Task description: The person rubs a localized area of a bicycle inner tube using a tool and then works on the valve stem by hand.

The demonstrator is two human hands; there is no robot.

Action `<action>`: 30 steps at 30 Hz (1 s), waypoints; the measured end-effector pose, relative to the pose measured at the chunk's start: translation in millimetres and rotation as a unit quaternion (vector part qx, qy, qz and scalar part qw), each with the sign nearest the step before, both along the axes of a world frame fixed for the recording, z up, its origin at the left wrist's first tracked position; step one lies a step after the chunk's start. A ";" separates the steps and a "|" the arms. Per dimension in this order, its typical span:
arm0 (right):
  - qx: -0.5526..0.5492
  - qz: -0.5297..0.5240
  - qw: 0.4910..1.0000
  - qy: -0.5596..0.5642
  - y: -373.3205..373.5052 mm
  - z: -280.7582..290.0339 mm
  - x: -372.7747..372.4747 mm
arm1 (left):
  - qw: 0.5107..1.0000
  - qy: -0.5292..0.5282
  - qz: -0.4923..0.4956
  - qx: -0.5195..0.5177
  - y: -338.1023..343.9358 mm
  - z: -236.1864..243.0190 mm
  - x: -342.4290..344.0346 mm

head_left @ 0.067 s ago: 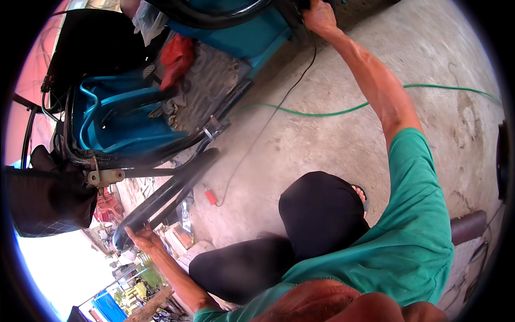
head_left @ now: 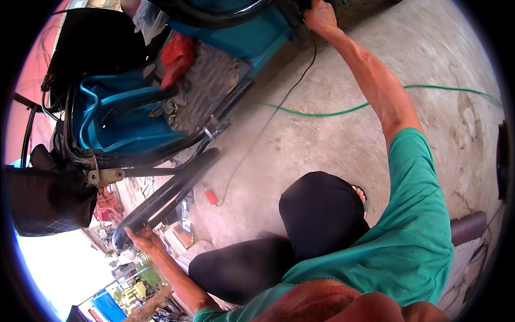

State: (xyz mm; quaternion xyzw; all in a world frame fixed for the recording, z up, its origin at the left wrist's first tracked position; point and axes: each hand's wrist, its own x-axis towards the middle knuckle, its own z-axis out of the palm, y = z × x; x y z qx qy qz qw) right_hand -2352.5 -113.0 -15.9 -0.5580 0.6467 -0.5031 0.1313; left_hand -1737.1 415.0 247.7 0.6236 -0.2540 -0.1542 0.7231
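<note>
My left hand point(head_left: 140, 237) is closed round the lower end of a thick black tube point(head_left: 166, 193), which slants up toward a blue-and-black vehicle body. At the top edge, my right arm is stretched far out. The fingers of my right hand point(head_left: 321, 19) are curled round something dark beside a black frame post point(head_left: 289, 20); what it is stays mostly hidden. From just below this hand a thin dark cord point(head_left: 291, 88) trails over the floor to a small red connector point(head_left: 210, 197).
A green hose point(head_left: 332, 114) crosses the concrete floor point(head_left: 257, 161). The vehicle's blue tray point(head_left: 134, 126) and footboard with a red plastic bag point(head_left: 177, 59) are at upper left. A metal bracket point(head_left: 106, 177) juts out near a dark padded bag point(head_left: 51, 201). Clutter lies at lower left.
</note>
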 end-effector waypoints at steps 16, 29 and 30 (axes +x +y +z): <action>-0.166 0.064 0.978 0.108 -18.9 1.8 -6.7 | 0.998 -0.023 -0.022 -0.049 -33.2 9.1 -44.2; 0.149 0.672 0.726 0.003 251.6 186.7 205.4 | 0.987 -0.014 -0.161 0.001 9.8 -0.9 -105.6; 0.155 0.709 0.688 0.001 273.5 212.0 234.0 | 0.984 -0.033 -0.173 0.014 14.9 -2.4 -107.5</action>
